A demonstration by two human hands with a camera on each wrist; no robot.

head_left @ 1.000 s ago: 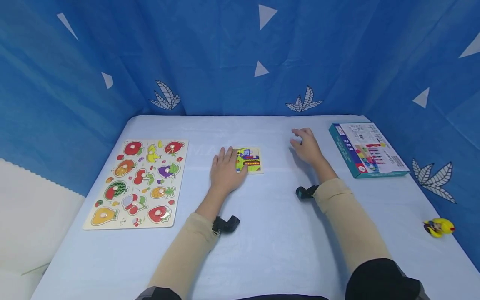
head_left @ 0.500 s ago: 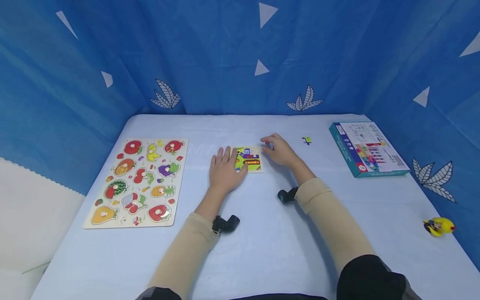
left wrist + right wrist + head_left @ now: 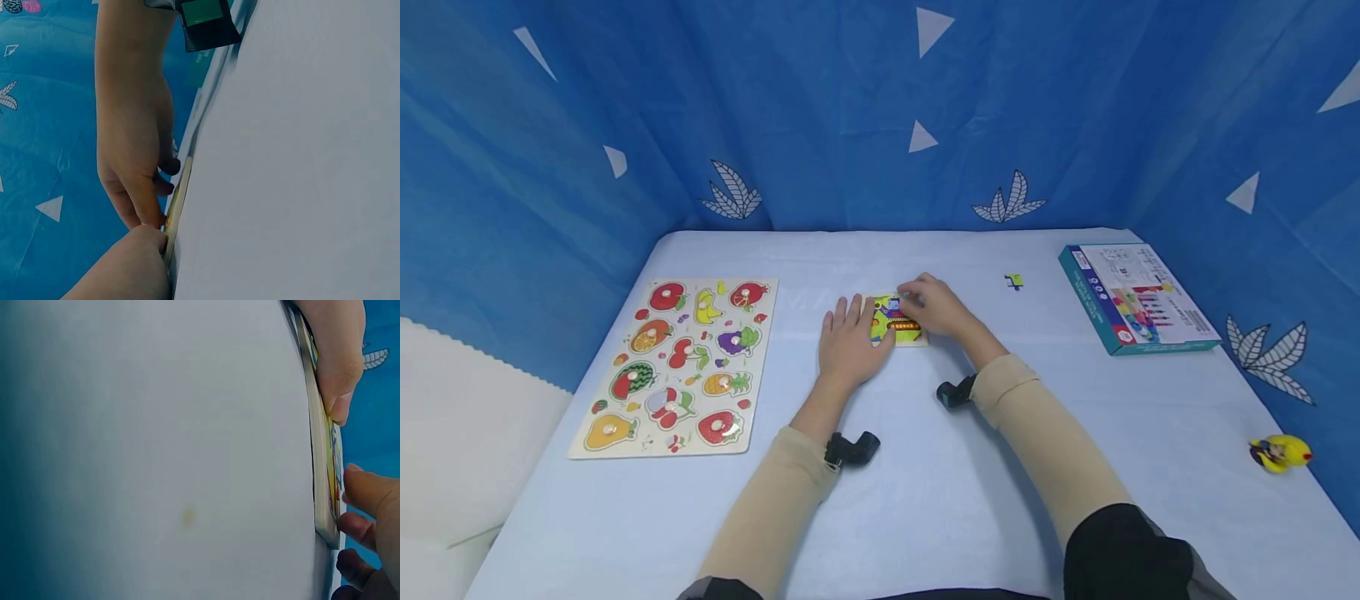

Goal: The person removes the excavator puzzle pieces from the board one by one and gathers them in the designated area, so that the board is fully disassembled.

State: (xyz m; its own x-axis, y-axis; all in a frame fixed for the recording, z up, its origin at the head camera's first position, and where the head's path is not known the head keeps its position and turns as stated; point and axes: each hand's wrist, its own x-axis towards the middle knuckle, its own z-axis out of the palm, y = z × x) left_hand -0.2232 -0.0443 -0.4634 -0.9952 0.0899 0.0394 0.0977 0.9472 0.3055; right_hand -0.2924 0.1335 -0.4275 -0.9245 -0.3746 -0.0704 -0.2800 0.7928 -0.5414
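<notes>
A small square jigsaw puzzle point(image 3: 907, 337) with a colourful vehicle picture lies at the middle of the table. My left hand point(image 3: 853, 346) rests on its left part with fingers straight; its thumb point(image 3: 340, 406) presses on the printed face in the right wrist view. My right hand point(image 3: 936, 308) bends over the upper right of the puzzle, thumb and fingertips right at its surface and edge. The right fingers cover that corner in the head view, and no piece shows lifted between them. A loose yellow-green puzzle piece point(image 3: 1014, 282) lies on the table to the right.
At the left lies a wooden fruit peg puzzle point(image 3: 647, 442). A teal-edged flat box point(image 3: 1138, 300) lies at the back right, with a yellow duck toy point(image 3: 1281, 452) near the right edge. A blue curtain point(image 3: 850, 108) hangs behind the table.
My right hand has moved left from above the loose piece to the puzzle's upper right, which uncovers that piece on the table. The left hand has stayed on the puzzle.
</notes>
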